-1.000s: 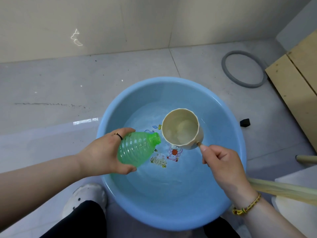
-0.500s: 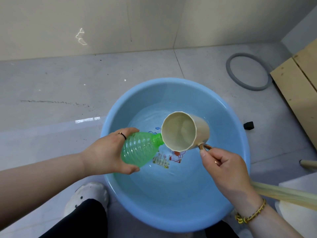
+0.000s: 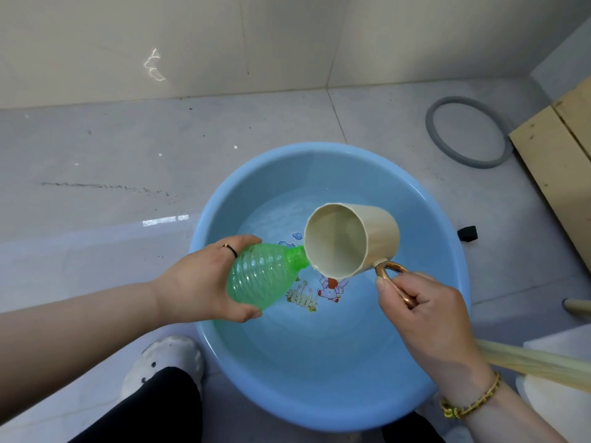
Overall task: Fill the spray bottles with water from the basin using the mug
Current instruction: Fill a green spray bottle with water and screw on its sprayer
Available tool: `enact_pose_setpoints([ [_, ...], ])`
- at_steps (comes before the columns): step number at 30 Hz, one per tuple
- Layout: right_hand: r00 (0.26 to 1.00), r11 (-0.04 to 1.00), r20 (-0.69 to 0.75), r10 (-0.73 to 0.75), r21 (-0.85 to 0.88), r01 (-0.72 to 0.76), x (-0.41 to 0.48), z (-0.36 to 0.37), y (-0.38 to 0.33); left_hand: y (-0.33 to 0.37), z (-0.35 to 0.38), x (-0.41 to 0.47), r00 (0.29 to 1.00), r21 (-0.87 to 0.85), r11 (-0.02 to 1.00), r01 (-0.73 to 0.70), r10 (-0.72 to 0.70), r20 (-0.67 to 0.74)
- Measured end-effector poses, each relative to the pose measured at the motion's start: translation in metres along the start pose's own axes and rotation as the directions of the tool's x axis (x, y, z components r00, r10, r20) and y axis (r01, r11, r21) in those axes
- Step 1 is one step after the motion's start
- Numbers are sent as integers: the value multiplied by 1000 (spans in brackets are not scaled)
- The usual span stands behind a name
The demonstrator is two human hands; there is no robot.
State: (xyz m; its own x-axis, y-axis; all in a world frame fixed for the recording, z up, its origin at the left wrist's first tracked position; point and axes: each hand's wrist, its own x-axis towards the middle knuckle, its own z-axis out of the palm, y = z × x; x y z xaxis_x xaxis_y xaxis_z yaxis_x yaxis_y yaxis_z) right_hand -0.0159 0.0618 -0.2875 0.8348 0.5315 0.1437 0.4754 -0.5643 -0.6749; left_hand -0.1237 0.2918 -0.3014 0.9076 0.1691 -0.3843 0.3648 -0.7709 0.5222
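While the person crouches at the near edge, a black trouser leg (image 3: 153, 407) and a white shoe (image 3: 163, 362) show at the bottom left, just beside the blue basin (image 3: 319, 410). A beaded bracelet (image 3: 470, 401) circles the right wrist, and a pale yellow tube (image 3: 537, 362) runs off to the right behind it.

Over the basin, the left hand (image 3: 198, 282), with a dark ring (image 3: 230, 250) on one finger, is wrapped round the base of the green ribbed bottle (image 3: 259, 276). It lies tilted, its open neck pointing right and slightly up, with no spray head on it. The right hand (image 3: 425, 311) pinches the golden handle of the cream mug (image 3: 367, 238) between thumb and curled fingers. The mug is tipped on its side with its mouth towards the camera, its lower lip right at the bottle's neck. Whether water is running between them I cannot tell.

Shallow water (image 3: 278, 219) lies in the basin over a cartoon picture (image 3: 331, 287) on its bottom.

Beyond the basin on the grey tiled floor (image 3: 128, 155), a small black object (image 3: 467, 234) sits just beside the right rim. Farther off are a grey ring (image 3: 431, 135) and a wooden board (image 3: 556, 174), then the pale wall (image 3: 256, 43).
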Motion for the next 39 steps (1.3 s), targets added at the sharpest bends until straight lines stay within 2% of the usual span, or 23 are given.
enact_pose_setpoints([
  [15,993,991,-36,-116,-73,113,3,-4,-1,-1,0,0,1000,-11,1000,6,-6,15],
  [26,968,955,-93,-234,-211,211,7,-3,-3,-2,-1,0,1000,-10,1000,2,-2,23],
  [39,930,913,-132,-342,-281,296,8,-3,-3,-2,-1,0,1000,-21,1000,-4,5,15],
])
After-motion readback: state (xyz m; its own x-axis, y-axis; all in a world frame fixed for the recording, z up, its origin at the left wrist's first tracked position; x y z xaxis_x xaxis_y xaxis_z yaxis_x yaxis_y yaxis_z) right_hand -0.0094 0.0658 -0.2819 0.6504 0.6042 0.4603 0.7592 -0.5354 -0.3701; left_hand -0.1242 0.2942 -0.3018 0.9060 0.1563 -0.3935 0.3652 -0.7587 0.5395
